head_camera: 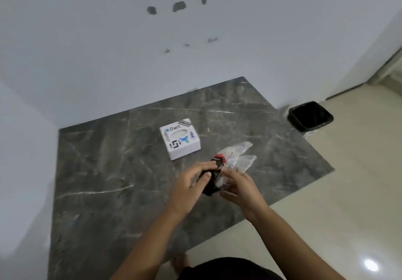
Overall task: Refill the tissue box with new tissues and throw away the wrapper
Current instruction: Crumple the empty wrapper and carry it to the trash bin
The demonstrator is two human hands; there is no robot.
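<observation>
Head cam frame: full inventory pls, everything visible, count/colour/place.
White square cardboard tissue box: 1, white with blue and black stickers, oval opening on top, on the table's far middle.
Crumpled clear plastic wrapper: 1, transparent with black and red print, held above the table, near side of the box.
Dark grey marble-look table: 1, grey with white veins, against the wall.
Black square bin: 1, black, on the floor beyond the table's right corner.
White wall: 1, with dark marks.
Cream tiled floor: glossy, right side.
Left hand: 1, fingers closed on the wrapper's dark end.
Right hand: 1, fingers closed on the wrapper.
</observation>
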